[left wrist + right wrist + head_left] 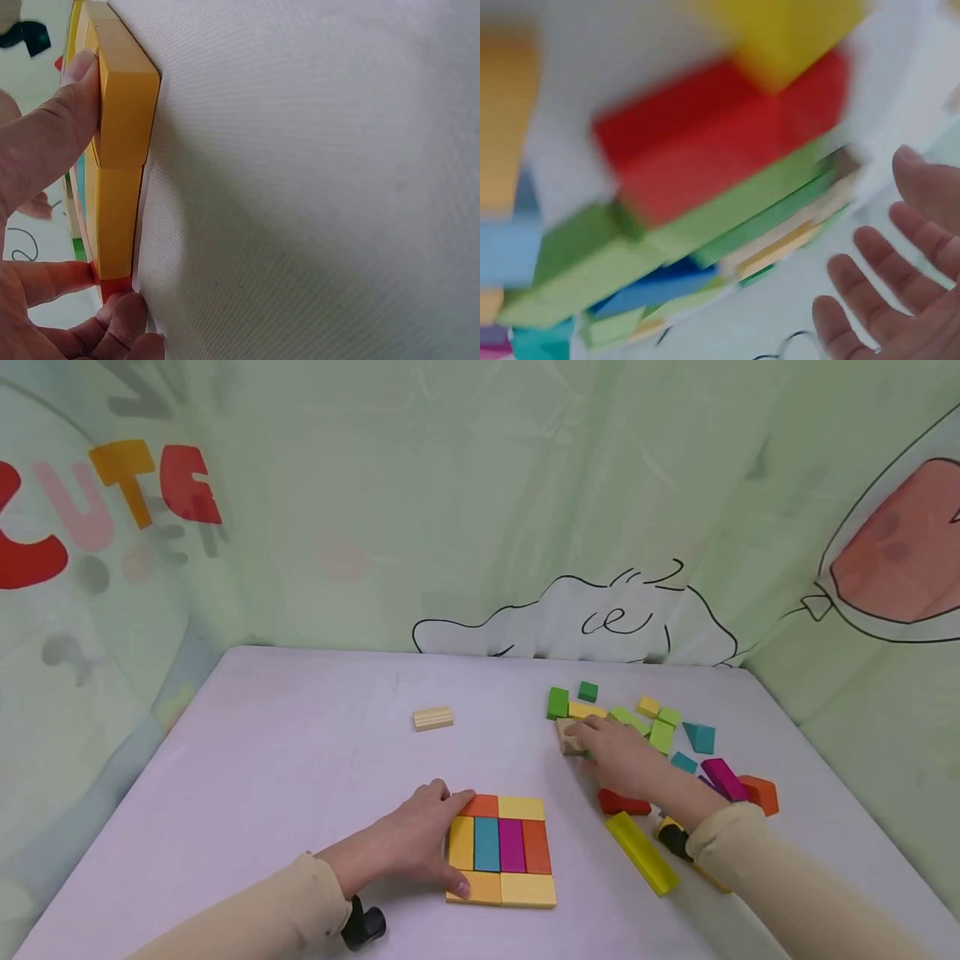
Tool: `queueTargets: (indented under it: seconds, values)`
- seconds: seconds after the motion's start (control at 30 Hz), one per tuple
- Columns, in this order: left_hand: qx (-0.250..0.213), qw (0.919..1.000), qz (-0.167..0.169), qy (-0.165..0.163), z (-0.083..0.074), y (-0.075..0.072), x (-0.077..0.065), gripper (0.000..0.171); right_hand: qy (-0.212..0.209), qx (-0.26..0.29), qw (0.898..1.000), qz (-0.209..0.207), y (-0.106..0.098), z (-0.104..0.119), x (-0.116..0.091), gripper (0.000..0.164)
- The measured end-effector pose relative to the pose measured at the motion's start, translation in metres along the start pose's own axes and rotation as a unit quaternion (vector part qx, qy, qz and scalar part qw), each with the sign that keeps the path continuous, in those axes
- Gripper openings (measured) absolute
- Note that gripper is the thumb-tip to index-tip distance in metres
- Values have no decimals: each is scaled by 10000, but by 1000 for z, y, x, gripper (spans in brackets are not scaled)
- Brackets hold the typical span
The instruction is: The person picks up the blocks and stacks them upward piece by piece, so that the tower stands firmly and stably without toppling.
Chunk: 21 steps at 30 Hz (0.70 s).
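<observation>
A flat square of coloured wooden blocks lies on the table, with orange, yellow, teal and magenta pieces set edge to edge. At its left side my left hand holds it, thumb on the near orange block and fingers at the far corner. Further right, my right hand reaches over the loose blocks, its fingertips by a pale wood block. In the right wrist view the fingers are spread and hold nothing; a red block and green blocks lie beside them, blurred.
A ridged pale wood block lies alone at the back middle. A long yellow block lies near the right forearm. Teal, magenta and orange blocks are scattered at right. A printed curtain hangs behind the table.
</observation>
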<state>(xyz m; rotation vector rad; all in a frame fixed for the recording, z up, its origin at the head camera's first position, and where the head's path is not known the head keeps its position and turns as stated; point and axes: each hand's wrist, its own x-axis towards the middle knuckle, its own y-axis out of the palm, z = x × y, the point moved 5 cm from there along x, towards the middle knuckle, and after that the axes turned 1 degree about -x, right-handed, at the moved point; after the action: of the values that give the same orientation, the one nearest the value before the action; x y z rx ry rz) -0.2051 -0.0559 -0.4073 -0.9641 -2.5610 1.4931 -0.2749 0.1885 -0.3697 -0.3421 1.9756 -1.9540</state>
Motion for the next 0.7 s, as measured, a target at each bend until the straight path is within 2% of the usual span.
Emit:
queueTargets:
  seconds: [0.17, 0.33, 0.53, 0.7]
  values:
    - [-8, 10000, 10, -15, 0, 0, 0, 106, -96, -288, 9992, 278, 5, -18, 23, 60]
    - [-20, 10000, 18, -40, 1, 1, 0, 106, 83, -328, 9977, 584, 9, -22, 35, 60]
    - [-28, 10000, 25, -84, 1, 1, 0, 106, 218, -178, 9978, 602, 12, -27, 39, 59]
    - [-22, 10000, -18, -86, 2, 0, 0, 106, -21, 27, 9981, 612, 12, -21, 33, 58]
